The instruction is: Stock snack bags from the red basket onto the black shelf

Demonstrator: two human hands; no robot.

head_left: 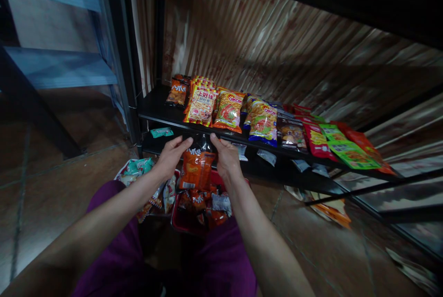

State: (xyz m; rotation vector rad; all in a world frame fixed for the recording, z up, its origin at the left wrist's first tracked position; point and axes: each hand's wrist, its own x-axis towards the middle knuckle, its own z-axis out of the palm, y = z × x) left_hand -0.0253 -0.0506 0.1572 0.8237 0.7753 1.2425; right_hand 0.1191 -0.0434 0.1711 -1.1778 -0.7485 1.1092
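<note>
Both my hands hold up an orange and black snack bag point(196, 167) by its top corners. My left hand point(170, 154) pinches the left corner and my right hand point(225, 154) pinches the right corner. The bag hangs upright in front of a black shelf point(152, 107), just above a red basket point(180, 223) filled with several more snack packets. My forearms reach forward over my purple-clad legs.
A row of snack bags point(228, 110) lies along the black shelf, from orange ones at the left to red and green ones point(341, 147) at the right. Small packets sit on the lower shelf point(162, 132). More packets lie on the tiled floor point(328, 209). A blue rack point(55, 68) stands at left.
</note>
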